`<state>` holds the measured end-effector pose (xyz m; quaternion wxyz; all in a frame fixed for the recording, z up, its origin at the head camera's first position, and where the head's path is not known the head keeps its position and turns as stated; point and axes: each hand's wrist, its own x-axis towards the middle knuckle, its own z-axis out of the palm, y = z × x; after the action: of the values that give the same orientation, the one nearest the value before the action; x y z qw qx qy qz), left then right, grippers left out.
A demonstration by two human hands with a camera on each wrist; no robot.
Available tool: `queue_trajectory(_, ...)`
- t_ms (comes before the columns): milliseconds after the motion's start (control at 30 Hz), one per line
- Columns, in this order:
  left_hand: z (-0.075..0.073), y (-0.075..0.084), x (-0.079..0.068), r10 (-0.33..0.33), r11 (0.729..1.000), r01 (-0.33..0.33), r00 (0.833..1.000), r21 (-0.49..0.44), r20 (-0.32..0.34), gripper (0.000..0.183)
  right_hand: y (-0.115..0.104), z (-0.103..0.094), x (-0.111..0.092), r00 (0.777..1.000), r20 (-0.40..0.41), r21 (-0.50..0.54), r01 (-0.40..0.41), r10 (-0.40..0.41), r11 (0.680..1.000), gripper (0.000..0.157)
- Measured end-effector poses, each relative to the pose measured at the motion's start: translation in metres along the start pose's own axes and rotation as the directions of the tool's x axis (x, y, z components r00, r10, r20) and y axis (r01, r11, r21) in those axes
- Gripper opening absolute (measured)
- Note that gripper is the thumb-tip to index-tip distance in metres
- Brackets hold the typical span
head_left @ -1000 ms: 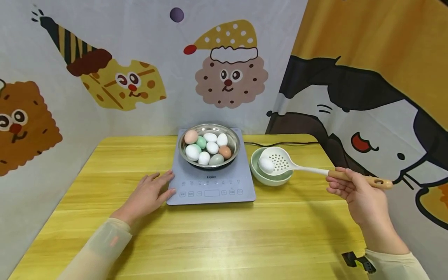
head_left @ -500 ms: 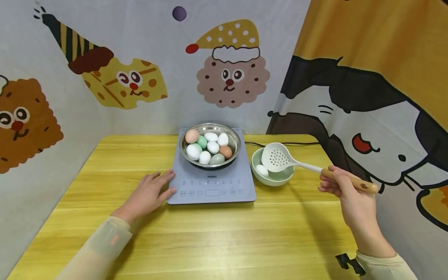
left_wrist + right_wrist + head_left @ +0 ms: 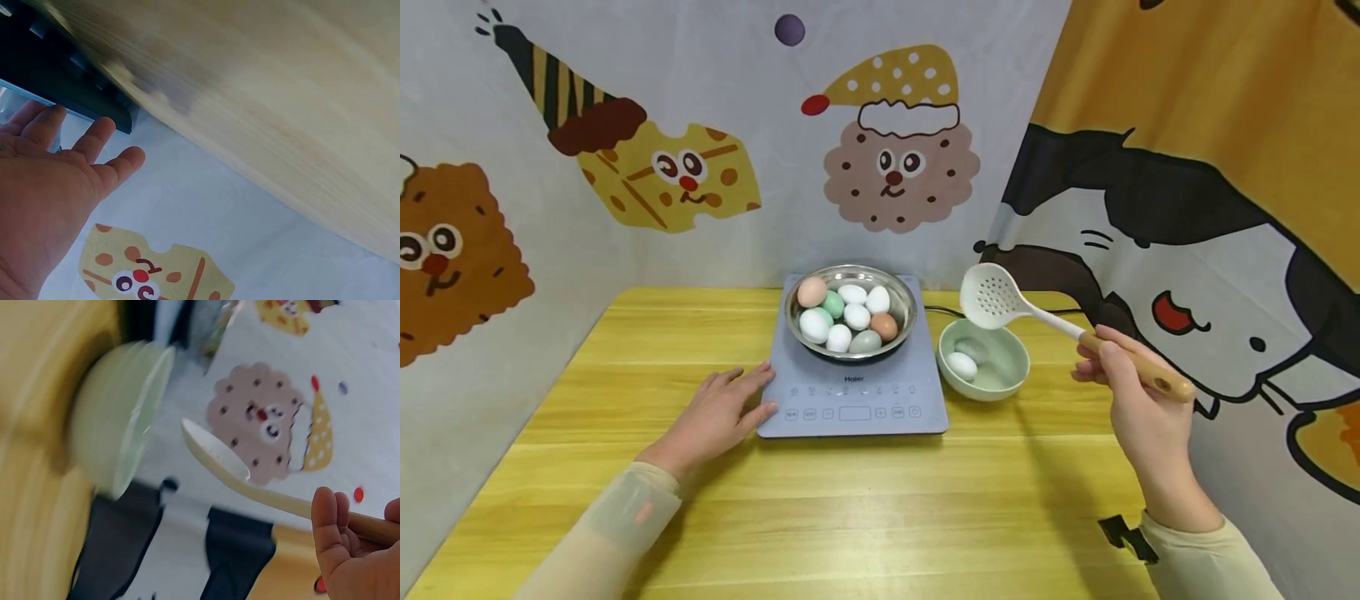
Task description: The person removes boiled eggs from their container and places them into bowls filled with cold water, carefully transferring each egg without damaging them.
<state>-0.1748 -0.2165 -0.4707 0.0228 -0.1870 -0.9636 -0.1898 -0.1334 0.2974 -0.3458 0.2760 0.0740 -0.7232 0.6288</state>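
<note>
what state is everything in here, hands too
slotted spoon: empty, held clear of the green bowl
green bowl: upright, uncovered, a white egg inside
metal bowl: upright, uncovered, holding many eggs
eggs: shells look whole
induction cooktop: display looks blank, power unclear
left hand: touching the induction cooktop's edge
right hand: gripping the slotted spoon

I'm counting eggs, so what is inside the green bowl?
One white egg shows inside the green bowl, toward its left side. A greyish patch behind it is unclear. The bowl's floor directly under the egg is covered.
</note>
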Motion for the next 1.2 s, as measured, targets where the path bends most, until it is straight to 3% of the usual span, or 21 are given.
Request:
queue_trajectory(167,0.0,-0.003,-0.001,-0.006,1.0,0.006,1.0,0.005,0.0,0.062,-0.006,0.046,0.018,0.985,0.15,0.087,0.077,-0.09,0.993,0.028)
queue_trajectory(267,0.0,-0.003,-0.002,-0.005,1.0,0.005,1.0,0.005,-0.005,0.062,-0.006,0.08,0.028,0.943,0.257,0.113,0.187,-0.21,0.976,0.026)
queue_trajectory(333,0.0,-0.003,-0.002,-0.001,1.0,0.001,1.0,0.005,-0.009,0.061,-0.004,0.102,0.035,0.903,0.317,0.108,0.27,-0.29,0.957,0.026)
queue_trajectory(433,0.001,-0.003,-0.002,0.003,1.0,-0.003,1.0,0.008,-0.012,0.061,-0.001,0.129,0.043,0.82,0.405,0.057,0.419,-0.405,0.906,0.029)
queue_trajectory(600,0.003,-0.005,-0.001,0.005,1.0,-0.005,1.0,-0.003,-0.014,0.062,0.007,0.154,0.054,0.673,0.505,-0.059,0.651,-0.54,0.757,0.028)
queue_trajectory(667,0.003,-0.006,-0.001,0.009,1.0,-0.009,1.0,-0.006,-0.018,0.062,0.008,0.158,0.057,0.635,0.529,-0.069,0.693,-0.563,0.717,0.031)
queue_trajectory(700,0.003,-0.006,-0.001,0.009,1.0,-0.009,1.0,-0.007,-0.02,0.062,0.008,0.159,0.059,0.626,0.539,-0.068,0.699,-0.564,0.712,0.032)
queue_trajectory(733,0.003,-0.007,-0.001,0.011,1.0,-0.011,1.0,-0.006,-0.022,0.062,0.008,0.16,0.06,0.623,0.551,-0.067,0.696,-0.555,0.714,0.032)
queue_trajectory(800,0.003,-0.008,-0.001,0.012,1.0,-0.012,1.0,-0.004,-0.024,0.062,0.007,0.162,0.061,0.645,0.575,-0.054,0.644,-0.504,0.763,0.03)
queue_trajectory(933,0.003,-0.007,-0.001,0.013,1.0,-0.013,1.0,0.001,-0.026,0.061,0.004,0.165,0.061,0.721,0.608,-0.03,0.441,-0.334,0.897,0.032)
queue_trajectory(1033,0.003,-0.007,-0.001,0.012,1.0,-0.012,1.0,-0.001,-0.026,0.061,0.006,0.166,0.061,0.775,0.588,0.016,0.273,-0.23,0.962,0.03)
queue_trajectory(1133,0.003,-0.006,-0.001,0.01,1.0,-0.011,1.0,-0.005,-0.02,0.061,0.012,0.166,0.065,0.833,0.546,0.073,0.06,-0.09,0.996,0.031)
queue_trajectory(1200,0.003,-0.006,0.0,0.009,1.0,-0.009,1.0,-0.006,-0.017,0.061,0.019,0.165,0.07,0.857,0.515,0.124,-0.098,0.021,0.987,0.033)
